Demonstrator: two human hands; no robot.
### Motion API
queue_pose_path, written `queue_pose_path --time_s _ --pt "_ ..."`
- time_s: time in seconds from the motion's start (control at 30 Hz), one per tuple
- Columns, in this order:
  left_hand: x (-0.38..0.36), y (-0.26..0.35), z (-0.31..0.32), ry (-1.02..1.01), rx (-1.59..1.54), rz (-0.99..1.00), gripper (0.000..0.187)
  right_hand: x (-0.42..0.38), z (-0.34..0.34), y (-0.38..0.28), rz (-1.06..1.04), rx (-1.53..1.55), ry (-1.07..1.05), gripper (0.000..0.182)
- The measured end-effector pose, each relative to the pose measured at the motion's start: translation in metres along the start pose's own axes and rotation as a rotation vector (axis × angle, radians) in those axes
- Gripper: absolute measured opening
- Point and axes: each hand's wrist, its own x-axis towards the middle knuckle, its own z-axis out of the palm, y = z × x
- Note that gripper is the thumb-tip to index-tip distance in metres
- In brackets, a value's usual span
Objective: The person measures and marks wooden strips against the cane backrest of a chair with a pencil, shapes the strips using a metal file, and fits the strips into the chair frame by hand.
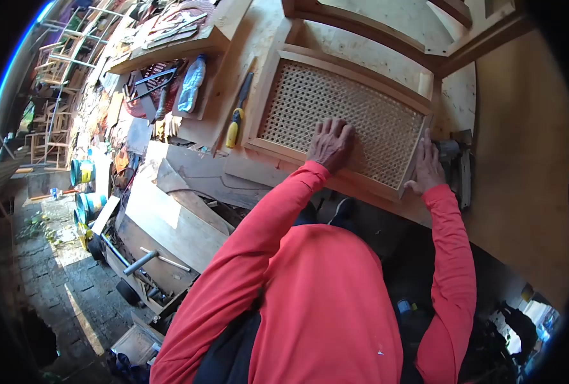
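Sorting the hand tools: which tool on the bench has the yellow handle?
The screwdriver-like tool lying just left of the cane panel frame. The tools farther left, by the plastic bottle, look dark, without yellow.

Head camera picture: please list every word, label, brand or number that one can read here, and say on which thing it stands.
No text can be read in this view.
The plastic bottle: no legible label.
The paint cans: any print is too small and blurred.
The tool beside the right hand: no marking can be made out.
The cane panel under the left hand: no writing.
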Motion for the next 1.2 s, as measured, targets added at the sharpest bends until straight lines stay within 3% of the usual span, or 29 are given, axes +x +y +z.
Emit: queue_pose_path --time_s 0.27,0.5,1.2 --pt "-0.002 0.009 0.000 0.016 0.108 0.023 0.019 -0.003 -0.001 0.004 -0.002 -0.083 -0.005 0.132" --pt "0.000 0.012 0.001 -0.002 0.168 0.040 0.017 -0.002 -0.006 0.000 0.020 -0.052 -0.043 0.139" --pt "0.006 0.008 0.001 -0.085 0.131 -0.013 0.024 -0.008 -0.015 -0.002 0.030 -0.073 -0.043 0.135"
